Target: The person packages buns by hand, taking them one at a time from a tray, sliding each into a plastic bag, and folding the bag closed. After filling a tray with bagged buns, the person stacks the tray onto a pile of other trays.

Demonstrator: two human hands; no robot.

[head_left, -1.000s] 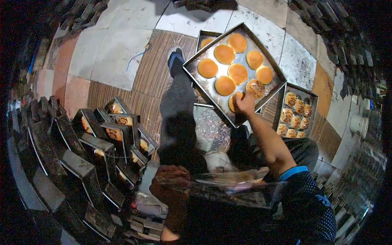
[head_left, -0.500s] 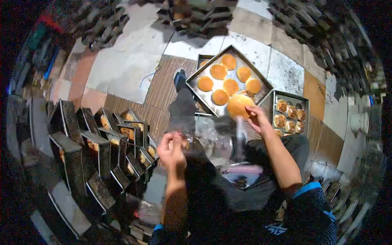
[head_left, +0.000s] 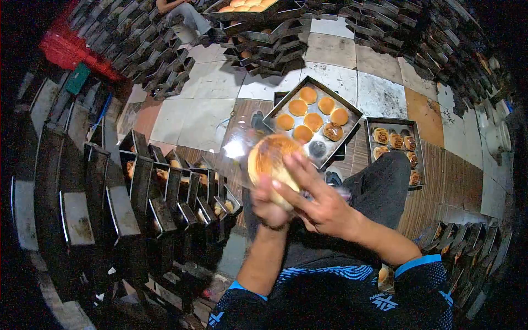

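In front of my lap a large round bun (head_left: 270, 159), golden with a browned top, is tilted up between both hands. My left hand (head_left: 268, 206) is wrapped round its lower side, slightly blurred. From the right, the fingers of my right hand (head_left: 324, 206) press on the bun's edge. A clear plastic bag (head_left: 239, 142) shows beside and behind the bun on its left. Beyond the hands, a square metal tray (head_left: 336, 95) on the floor holds several golden buns (head_left: 313, 121) and one dark-topped bun (head_left: 333, 131).
Right of that tray, a second metal tray (head_left: 389, 119) carries dark-topped buns (head_left: 396, 141). Stacked metal trays (head_left: 124, 212) crowd my left, with more stacks (head_left: 269, 47) at the back and lower right. A seated person (head_left: 190, 19) is at the far left, near a bun-filled tray (head_left: 248, 6).
The bun has come from over the tray to in front of my lap. My hands, apart before, are now together around it. The camera view has shifted.
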